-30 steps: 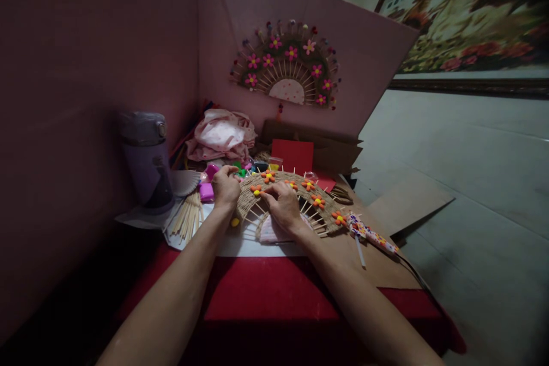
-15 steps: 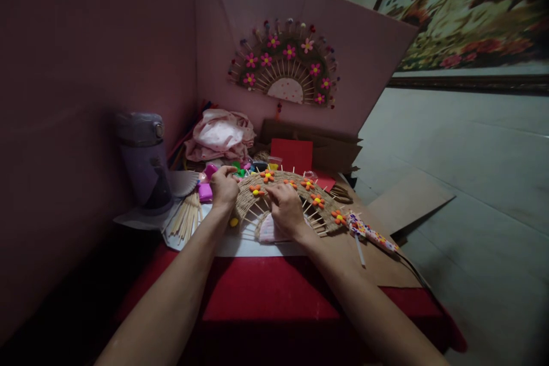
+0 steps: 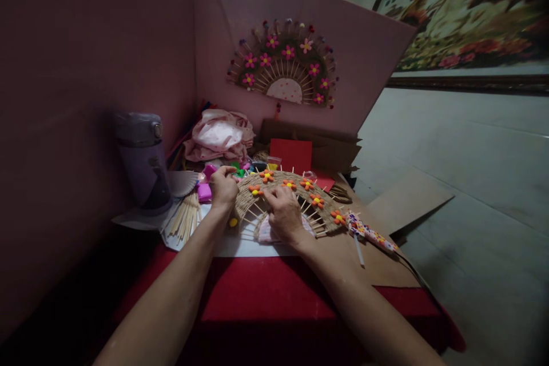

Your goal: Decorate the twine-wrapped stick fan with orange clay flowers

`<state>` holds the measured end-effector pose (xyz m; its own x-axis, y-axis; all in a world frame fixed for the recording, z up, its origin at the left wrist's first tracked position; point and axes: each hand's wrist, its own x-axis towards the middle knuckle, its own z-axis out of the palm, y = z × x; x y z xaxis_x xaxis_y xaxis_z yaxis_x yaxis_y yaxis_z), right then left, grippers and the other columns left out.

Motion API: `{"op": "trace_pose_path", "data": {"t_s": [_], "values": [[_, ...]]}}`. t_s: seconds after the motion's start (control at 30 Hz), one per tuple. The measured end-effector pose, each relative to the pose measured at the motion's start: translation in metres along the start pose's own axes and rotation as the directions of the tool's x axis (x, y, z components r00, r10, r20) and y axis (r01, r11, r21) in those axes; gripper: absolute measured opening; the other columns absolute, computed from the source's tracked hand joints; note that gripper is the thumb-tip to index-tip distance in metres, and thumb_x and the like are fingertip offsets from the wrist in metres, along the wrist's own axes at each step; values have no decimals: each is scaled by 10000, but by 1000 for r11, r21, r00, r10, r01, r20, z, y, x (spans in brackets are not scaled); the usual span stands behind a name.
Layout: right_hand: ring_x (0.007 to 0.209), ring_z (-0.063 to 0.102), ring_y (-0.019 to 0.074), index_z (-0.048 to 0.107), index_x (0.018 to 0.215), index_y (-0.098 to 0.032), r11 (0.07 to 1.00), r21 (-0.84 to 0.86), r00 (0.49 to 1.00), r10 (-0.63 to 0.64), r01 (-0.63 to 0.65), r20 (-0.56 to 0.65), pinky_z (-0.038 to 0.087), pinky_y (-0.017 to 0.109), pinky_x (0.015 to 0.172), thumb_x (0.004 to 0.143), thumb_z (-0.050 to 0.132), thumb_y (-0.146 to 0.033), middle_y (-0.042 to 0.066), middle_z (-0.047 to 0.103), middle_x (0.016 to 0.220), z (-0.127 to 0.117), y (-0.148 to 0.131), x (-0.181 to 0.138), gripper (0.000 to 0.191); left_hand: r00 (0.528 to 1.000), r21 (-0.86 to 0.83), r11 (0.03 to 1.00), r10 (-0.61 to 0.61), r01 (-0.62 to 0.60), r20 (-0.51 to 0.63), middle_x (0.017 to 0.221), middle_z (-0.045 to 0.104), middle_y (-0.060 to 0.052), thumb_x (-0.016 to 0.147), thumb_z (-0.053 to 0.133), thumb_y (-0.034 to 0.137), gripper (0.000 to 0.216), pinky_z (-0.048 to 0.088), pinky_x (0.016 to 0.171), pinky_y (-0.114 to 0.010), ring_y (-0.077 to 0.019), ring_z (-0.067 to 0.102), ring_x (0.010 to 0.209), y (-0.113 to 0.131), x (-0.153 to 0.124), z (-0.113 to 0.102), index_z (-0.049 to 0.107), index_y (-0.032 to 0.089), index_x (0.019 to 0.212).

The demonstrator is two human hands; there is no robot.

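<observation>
A half-round fan (image 3: pixel 244 197) of wound twine on thin sticks lies before me, with orange clay flowers (image 3: pixel 317 201) that have yellow centres. My left hand (image 3: pixel 225 187) is at its upper left edge, fingers curled in; whatever they may hold is hidden. Over the fan's middle, my right hand (image 3: pixel 283 210) has its fingers bent and pressed together. Their tips are just right of and below one orange flower (image 3: pixel 256 190); I cannot make out anything between them. A yellow clay dot (image 3: pixel 233 222) sits at the fan's lower left.
To the left stand a purple bottle (image 3: pixel 143 163) and a bundle of sticks (image 3: pixel 183 218). Bunched pink cloth (image 3: pixel 218 134) and red card (image 3: pixel 290 154) lie behind. A flower-patterned glue gun (image 3: pixel 373 233) with a cord rests at right. Another fan (image 3: pixel 285 90) hangs on the pink board.
My right hand has lowered slightly and its fingertips have come down and left, near the orange flower. My left hand has stayed in nearly the same place.
</observation>
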<state>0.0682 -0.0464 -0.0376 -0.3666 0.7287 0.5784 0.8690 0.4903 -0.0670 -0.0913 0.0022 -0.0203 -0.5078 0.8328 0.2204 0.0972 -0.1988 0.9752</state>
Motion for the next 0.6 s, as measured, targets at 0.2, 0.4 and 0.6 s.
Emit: {"op": "trace_pose_path", "data": {"t_s": [0.2,0.4,0.6], "values": [[906,434,256,584,1205,-180,998,-52,999,-27,28,30,335,372,777,799,464,-104,113,602,973,-1,-5,0,430,1000,2,1000,9,-9,-2,578,548,3,669,425,144,251,330,402,-209,-99,464,422,1,-1,0,635,144,806],[926,432,252,576,1214,-184,999,-45,1000,-21,22,19,334,366,798,799,459,-101,104,598,974,-1,-4,-1,439,1000,11,1000,7,-7,0,575,550,-1,693,425,157,244,332,396,-212,-105,470,418,2,-2,-1,636,142,816],[899,428,242,595,1182,-183,997,-59,999,-42,44,28,331,356,771,807,454,-101,99,602,964,0,-6,0,409,1000,27,1000,9,-9,-7,573,553,2,690,418,141,262,336,397,-217,-104,471,401,2,-1,0,644,137,824]]}}
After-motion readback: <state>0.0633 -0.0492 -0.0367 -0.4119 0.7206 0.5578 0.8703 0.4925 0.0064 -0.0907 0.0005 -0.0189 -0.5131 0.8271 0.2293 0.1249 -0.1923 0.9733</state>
